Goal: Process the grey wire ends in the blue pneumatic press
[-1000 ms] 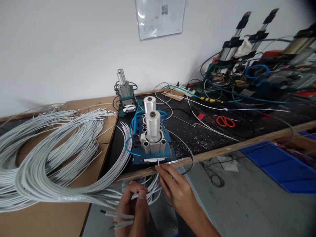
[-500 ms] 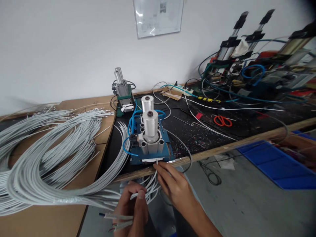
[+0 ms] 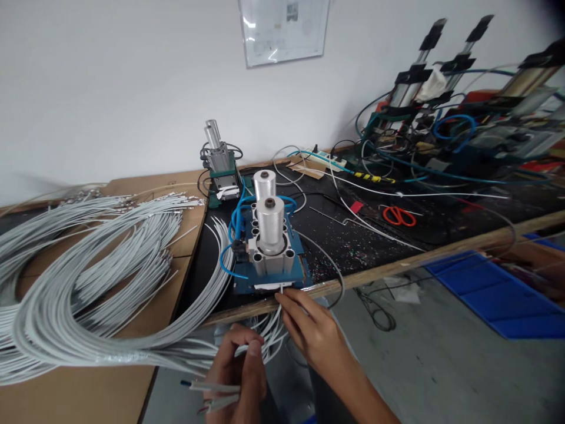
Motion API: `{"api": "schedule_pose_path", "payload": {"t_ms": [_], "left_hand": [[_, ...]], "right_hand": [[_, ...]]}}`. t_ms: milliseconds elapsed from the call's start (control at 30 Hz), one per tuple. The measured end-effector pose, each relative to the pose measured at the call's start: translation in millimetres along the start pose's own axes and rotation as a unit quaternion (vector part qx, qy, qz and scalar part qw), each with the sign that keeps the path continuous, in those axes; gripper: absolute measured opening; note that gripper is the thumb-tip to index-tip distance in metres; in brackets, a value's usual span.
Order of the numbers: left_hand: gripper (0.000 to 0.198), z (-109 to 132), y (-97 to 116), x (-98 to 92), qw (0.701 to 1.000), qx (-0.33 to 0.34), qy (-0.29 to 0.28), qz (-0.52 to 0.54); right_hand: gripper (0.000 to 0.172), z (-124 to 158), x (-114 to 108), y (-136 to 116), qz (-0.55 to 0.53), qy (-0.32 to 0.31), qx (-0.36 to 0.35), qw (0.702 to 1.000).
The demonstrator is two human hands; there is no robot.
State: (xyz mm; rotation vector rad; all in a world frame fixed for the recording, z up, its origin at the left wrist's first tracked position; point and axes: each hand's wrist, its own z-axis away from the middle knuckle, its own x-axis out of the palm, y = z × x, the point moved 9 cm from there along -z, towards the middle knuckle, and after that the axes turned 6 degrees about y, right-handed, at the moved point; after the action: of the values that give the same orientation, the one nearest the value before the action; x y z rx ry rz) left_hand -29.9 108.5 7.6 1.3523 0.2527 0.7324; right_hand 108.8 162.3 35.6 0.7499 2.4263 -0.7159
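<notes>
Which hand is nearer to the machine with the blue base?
Right. The right hand holds a cable at the front of the machine; the left hand, gripping cable ends, is lower in view, farther from it.

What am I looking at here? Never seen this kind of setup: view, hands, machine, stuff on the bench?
There's no robot: these are a person's bare hands, seen by a head-worn camera looking forward and down. The right hand pinches a thin pale cable at the front of a blue-based device with two upright metal cylinders. The left hand holds cable ends, coloured wires showing at their tips. On the left, big coils of pale cable lie on cardboard. The black bench also carries orange-handled scissors and, farther back, a smaller-looking device on a green base. What the devices do inside isn't visible.
</notes>
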Motion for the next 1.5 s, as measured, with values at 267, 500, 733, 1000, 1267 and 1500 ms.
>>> {"api": "schedule_pose_path", "payload": {"t_ms": [267, 500, 733, 1000, 1267, 1500], "left_hand": [[0.044, -1.0, -6.1, -2.9, 1.000, -0.007, 0.004, 0.006], [0.046, 0.2, -9.7, -5.5, 1.000, -0.019, 0.009, -0.002], [0.047, -3.0, -18.9, -9.1, 1.000, -0.014, 0.004, -0.018], [0.039, 3.5, -21.9, -4.1, 0.993, 0.072, -0.028, -0.088], [0.014, 9.1, 1.4, -5.0, 0.983, 0.125, -0.108, -0.084], [0.007, 14.5, 0.3, -8.6, 0.985, 0.117, -0.113, -0.054]], "right_hand": [[0.029, 0.3, 0.5, 0.6, -0.008, -0.003, -0.001, 1.000], [0.028, 2.8, 1.9, 4.1, -0.020, 0.009, 0.012, 1.000], [0.028, 10.7, 2.7, 0.6, -0.037, 0.012, 0.006, 0.999], [0.032, 34.8, -22.9, -35.0, -0.084, 0.003, -0.032, 0.996], [0.040, 46.8, -26.6, -58.6, -0.132, -0.081, -0.056, 0.986], [0.040, 44.9, -30.6, -63.3, -0.137, -0.065, -0.056, 0.987]]}}
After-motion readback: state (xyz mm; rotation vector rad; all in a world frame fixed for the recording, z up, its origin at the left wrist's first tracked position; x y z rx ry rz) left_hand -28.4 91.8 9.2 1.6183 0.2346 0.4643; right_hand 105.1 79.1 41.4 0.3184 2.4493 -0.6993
